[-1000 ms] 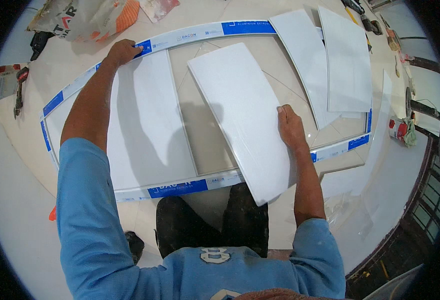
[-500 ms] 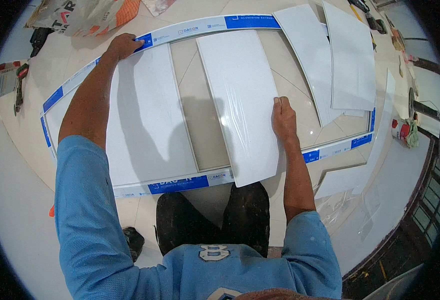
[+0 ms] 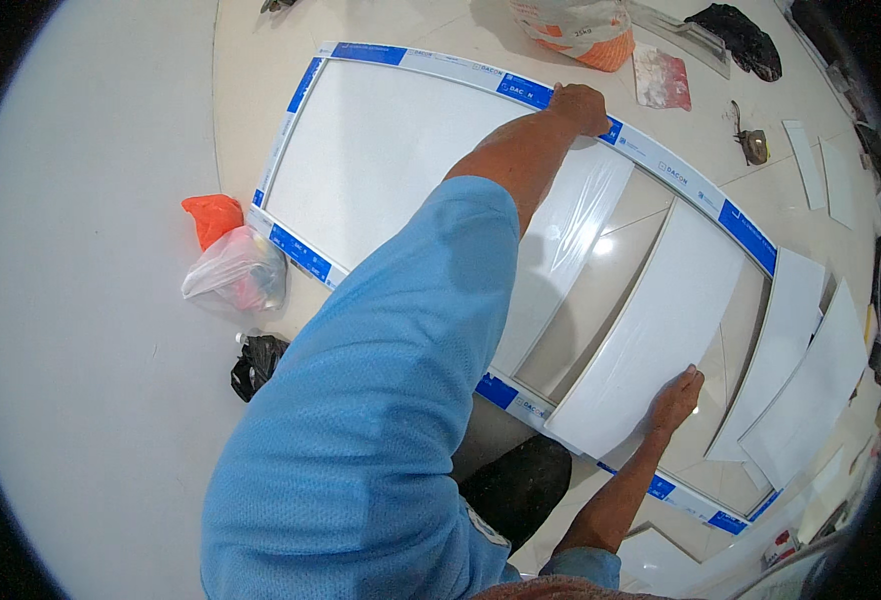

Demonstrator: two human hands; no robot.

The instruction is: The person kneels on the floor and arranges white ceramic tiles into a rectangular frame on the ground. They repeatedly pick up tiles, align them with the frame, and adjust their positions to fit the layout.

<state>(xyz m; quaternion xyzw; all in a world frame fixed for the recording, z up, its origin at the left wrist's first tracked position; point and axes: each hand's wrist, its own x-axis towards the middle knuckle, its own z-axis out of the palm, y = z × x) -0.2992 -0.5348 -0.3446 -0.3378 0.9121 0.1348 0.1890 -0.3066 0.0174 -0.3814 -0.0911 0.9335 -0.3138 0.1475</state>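
Observation:
A long metal frame (image 3: pixel 671 172) with blue-and-white protective film lies on the tiled floor before me. My left hand (image 3: pixel 579 108) is closed over its far rail. White panels (image 3: pixel 391 150) fill the frame's left part, the nearest one partly behind my left arm. Right of an open gap, a loose white panel (image 3: pixel 651 310) lies across both rails, its near end overlapping the near rail. The fingers of my right hand (image 3: pixel 676 398) grip this panel's right edge. Two more white panels, one (image 3: pixel 776 335) partly under the other (image 3: pixel 811 390), rest over the frame's right end.
Beyond the far rail are an orange-and-white sack (image 3: pixel 586 30), a red-and-white sheet (image 3: pixel 663 78), a tape measure (image 3: pixel 754 147), a black plastic bag (image 3: pixel 741 40) and narrow white strips (image 3: pixel 806 165). Left of the frame sit a clear plastic bag (image 3: pixel 236 270) and an orange bag (image 3: pixel 214 218).
My view has swung left, bringing the frame's left end and the bags beside it into sight. Both hands keep their holds on the far rail and the loose panel.

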